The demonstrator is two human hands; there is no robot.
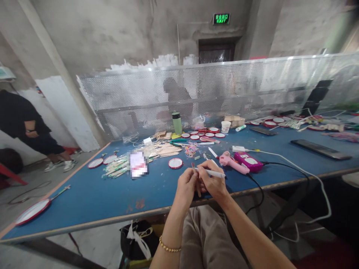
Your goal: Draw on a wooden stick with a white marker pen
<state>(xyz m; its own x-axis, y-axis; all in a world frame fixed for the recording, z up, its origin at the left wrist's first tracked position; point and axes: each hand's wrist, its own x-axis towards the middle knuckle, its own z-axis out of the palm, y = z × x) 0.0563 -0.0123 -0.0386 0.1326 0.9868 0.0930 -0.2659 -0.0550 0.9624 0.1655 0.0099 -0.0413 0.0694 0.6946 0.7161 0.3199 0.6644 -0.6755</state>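
Observation:
Close to the table's near edge, my left hand [187, 182] is closed around a thin wooden stick [199, 189], whose reddish upper end shows above the fingers. My right hand [214, 186] grips a white pen [214, 173], pointing left toward the stick. The fingers partly hide both the stick and the pen's tip. Just beyond my left hand lies a round white disc with a red rim [175, 163]. A pink glue gun [235, 163] rests to the right of my right hand, against a magenta box [248, 161]. Another white pen [213, 152] lies behind my hands.
Wooden sticks [165, 150], colourful loops [193, 149] and more red-rimmed discs [210, 135] are spread farther back. A green bottle [177, 123] and paper cup [225, 127] stand near the perforated metal screen [134, 97]. Cables cross the right side. A person [28, 127] stands at left.

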